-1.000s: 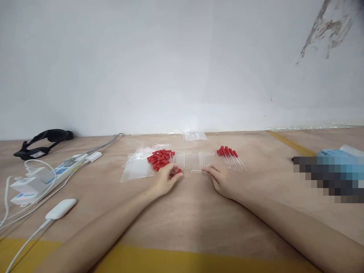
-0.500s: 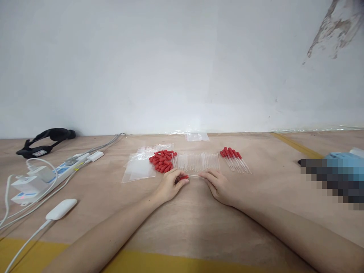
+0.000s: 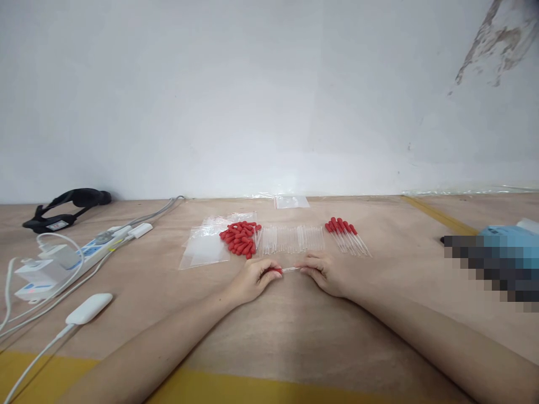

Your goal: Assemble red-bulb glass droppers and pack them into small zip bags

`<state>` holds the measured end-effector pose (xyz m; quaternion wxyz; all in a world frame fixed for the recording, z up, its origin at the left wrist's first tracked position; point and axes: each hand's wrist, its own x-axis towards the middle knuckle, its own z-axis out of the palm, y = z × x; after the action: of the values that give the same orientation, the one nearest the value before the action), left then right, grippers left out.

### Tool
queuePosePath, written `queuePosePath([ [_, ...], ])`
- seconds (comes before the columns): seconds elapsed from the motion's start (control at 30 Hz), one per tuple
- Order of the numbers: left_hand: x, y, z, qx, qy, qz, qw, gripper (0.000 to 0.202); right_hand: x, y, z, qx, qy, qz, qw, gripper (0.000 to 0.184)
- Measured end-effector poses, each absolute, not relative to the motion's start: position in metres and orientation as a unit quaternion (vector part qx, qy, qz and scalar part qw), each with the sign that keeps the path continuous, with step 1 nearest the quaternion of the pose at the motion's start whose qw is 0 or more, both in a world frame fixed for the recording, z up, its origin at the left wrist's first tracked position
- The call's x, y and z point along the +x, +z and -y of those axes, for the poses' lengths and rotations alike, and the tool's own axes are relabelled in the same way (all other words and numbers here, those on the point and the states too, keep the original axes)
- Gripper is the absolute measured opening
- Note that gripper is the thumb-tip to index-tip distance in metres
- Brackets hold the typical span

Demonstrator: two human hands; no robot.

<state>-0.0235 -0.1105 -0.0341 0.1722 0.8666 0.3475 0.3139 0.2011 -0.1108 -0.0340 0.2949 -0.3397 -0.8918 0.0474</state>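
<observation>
My left hand pinches a red rubber dropper bulb between thumb and fingers. A thin clear dropper tube runs from the bulb to my right hand, whose fingers are closed on the tube's other end. Tube and bulb meet end to end at my left fingertips; how deep the tube sits is hidden. Just beyond my hands lies a row of clear tubes. A pile of red bulbs sits to its left. Several droppers with red bulbs lie fanned out to its right.
Clear plastic bags lie left of the bulb pile, and another small bag rests by the wall. At left are a power strip with cables, a white device and a black strap. A blue object is at right.
Both hands have come slightly nearer to me, with the tube now meeting the bulb in my left fingers. My right fingers have closed more around the tube.
</observation>
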Motion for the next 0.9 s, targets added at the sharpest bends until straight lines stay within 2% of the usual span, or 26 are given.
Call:
queuePosePath([
  [0.2,-0.023,-0.039,0.112,0.888,0.302,-0.329,0.108,0.017,0.201,-0.048,0.109,-0.361,-0.023,0.894,0.263,0.027],
  [0.37,-0.024,-0.041,0.112,0.890,0.304,-0.329,0.084,0.017,0.199,-0.042,0.115,-0.366,-0.010,0.891,0.269,0.024],
  [0.57,-0.024,-0.038,0.114,0.901,0.297,-0.304,0.082,0.019,0.195,-0.028,0.123,-0.368,0.001,0.903,0.224,0.027],
  [0.9,-0.023,-0.038,0.113,0.908,0.298,-0.291,0.054,0.018,0.183,-0.036,0.120,-0.385,0.001,0.900,0.202,0.030],
])
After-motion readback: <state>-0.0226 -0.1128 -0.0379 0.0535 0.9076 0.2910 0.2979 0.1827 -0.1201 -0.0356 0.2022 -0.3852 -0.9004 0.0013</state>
